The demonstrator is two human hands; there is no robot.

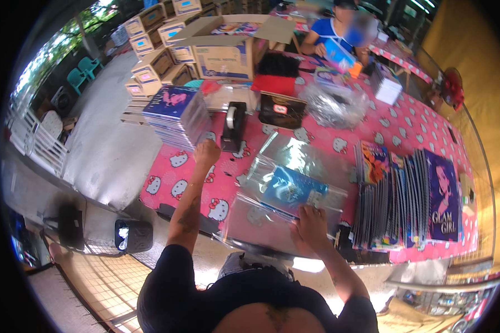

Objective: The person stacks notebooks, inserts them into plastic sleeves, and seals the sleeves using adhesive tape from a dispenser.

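Note:
My left hand (pixel 207 152) is closed beside a stack of plastic-wrapped purple notebooks (pixel 175 105), just left of a black tape dispenser (pixel 234 127). Whatever its fingers may hold is too small to make out. At the table's near edge, my right hand (pixel 311 223) grips the lower right edge of a blue notebook (pixel 292 188). That notebook lies on clear plastic sleeves (pixel 255 219), and shiny plastic covers part of it. Another clear sleeve (pixel 289 150) spreads out just beyond it.
Spiral notebooks (pixel 394 194) stand in a dense row at the right. Crumpled plastic (pixel 336 105), a dark pouch (pixel 281 110) and an open carton (pixel 223 58) lie farther back on or by the pink patterned tablecloth (pixel 383 125). Across the table a person (pixel 333 36) handles a blue item.

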